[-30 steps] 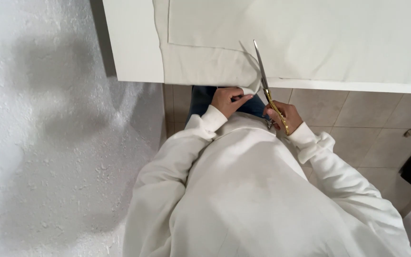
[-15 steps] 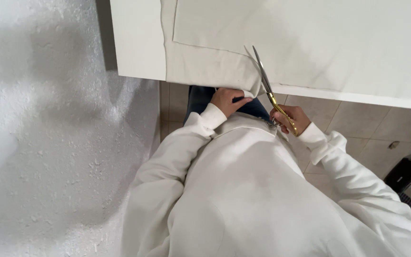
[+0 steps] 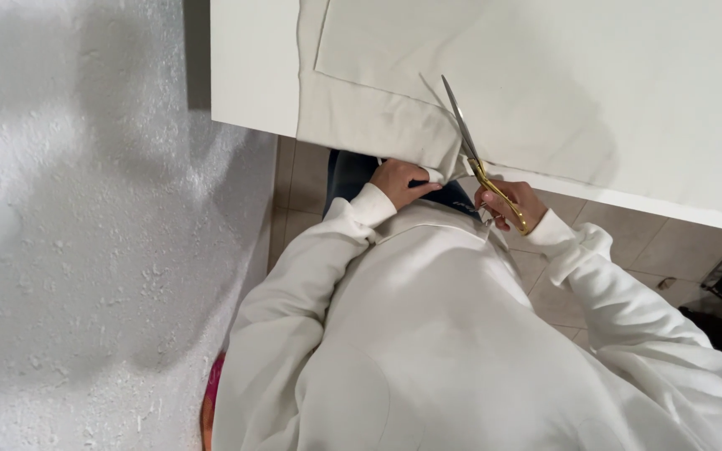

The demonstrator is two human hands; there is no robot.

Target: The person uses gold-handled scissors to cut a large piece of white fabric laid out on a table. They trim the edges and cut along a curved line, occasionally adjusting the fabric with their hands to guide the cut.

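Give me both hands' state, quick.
Left hand: closed, pinching the cream fabric at its hanging edge.
Right hand: closed on the gold-handled scissors.

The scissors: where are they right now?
Head view, right of centre: scissors in the right hand, blades in the cloth at the table edge.

From my feed, the table [image 3: 252, 75] fills the top of the view, its near edge running down toward the right. On it lies the fabric [image 3: 545, 92], one corner hanging over that edge. The left hand [image 3: 401, 180] sits below the hanging corner — the right hand [image 3: 511, 205] just right of it, the scissors [image 3: 470, 146] reaching up from it onto the fabric. A wall [image 3: 68, 234] stands left; the floor [image 3: 620, 242] lies beneath.
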